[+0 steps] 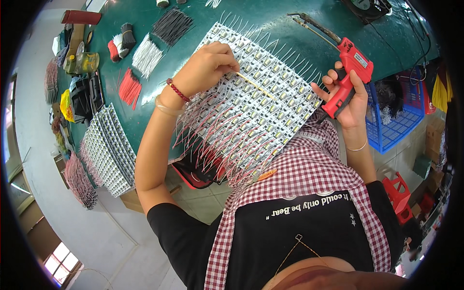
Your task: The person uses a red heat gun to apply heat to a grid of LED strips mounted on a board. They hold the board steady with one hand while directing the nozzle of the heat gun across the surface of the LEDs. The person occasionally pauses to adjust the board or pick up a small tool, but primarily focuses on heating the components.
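A large white sheet of LED circuit boards [261,116] lies at the near edge of the green table, partly reaching over my lap. Red and white wires stick out along its lower left side, pale wires along its upper right. My left hand [205,67] is over the upper left of the boards, its fingers closed on a thin pale stick [256,85] that slants down across the rows. To the right of the sheet, my right hand [352,99] grips a red soldering gun [356,62] by the handle. Its dark metal tip points up and left, clear of the boards.
Bundles of white wires [147,57], red wires [129,89] and black wires [172,25] lie on the green table [251,10]. More LED board sheets [108,152] lie at the left. A blue plastic basket [396,128] and a red stool [398,195] stand at the right.
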The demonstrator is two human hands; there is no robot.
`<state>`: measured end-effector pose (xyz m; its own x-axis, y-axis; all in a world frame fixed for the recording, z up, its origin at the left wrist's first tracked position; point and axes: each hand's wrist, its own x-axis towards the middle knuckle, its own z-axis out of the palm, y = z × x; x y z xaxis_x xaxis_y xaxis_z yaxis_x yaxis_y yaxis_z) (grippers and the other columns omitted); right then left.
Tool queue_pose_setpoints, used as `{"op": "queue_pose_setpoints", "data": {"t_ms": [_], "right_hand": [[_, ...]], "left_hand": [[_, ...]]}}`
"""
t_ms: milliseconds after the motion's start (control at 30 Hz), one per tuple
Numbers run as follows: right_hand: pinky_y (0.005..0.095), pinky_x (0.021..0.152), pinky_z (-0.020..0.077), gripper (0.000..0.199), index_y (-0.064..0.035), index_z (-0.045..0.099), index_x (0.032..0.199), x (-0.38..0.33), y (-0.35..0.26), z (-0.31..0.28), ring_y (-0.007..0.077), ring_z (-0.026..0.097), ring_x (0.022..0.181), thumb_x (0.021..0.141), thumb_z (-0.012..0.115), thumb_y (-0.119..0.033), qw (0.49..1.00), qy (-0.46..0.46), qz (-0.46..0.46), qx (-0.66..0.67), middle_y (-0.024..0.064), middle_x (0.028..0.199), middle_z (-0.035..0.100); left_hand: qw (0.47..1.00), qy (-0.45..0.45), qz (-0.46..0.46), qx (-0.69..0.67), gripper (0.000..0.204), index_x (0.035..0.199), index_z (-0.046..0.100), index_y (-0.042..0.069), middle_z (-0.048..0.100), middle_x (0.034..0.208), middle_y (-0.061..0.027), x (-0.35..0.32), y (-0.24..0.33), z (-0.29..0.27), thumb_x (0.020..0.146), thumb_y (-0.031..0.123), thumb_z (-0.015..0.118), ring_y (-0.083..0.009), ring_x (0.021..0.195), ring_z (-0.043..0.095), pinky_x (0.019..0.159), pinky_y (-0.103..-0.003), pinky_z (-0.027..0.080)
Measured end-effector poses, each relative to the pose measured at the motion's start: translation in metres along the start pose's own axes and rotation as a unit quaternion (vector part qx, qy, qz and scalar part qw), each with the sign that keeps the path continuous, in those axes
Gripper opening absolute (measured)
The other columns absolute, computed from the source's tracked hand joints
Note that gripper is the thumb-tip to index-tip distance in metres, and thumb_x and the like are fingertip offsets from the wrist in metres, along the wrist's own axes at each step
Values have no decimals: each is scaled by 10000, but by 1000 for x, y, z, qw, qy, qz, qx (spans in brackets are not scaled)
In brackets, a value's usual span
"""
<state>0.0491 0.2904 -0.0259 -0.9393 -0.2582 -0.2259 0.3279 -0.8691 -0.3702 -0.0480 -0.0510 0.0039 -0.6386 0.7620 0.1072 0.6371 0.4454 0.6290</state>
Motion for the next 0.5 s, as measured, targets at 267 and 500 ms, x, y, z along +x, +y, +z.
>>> {"op": "queue_pose_setpoints", "data": {"t_ms": [267, 500], "right_hand": [[585, 984, 468, 278, -50, 545, 1136, 0, 0, -1, 234, 623, 955, 975, 541, -276, 1000, -9, 1, 3, 109, 957, 624], [553, 1010, 462, 300, -50, 517, 1151, -1, -1, 1, 206, 584, 947, 963, 569, -277, 1000, 4, 3, -16, 85, 938, 567]], "left_hand": [[999, -23, -26, -19, 141, 858, 706, 42, 610, 836, -56, -1, 2, 3, 756, -50, 677, -232, 822, 577, 728, -333, 476], [999, -34, 0, -16, 143, 838, 703, 55, 610, 837, -48, 7, 7, 8, 741, -48, 683, -237, 841, 571, 757, -342, 471]]}}
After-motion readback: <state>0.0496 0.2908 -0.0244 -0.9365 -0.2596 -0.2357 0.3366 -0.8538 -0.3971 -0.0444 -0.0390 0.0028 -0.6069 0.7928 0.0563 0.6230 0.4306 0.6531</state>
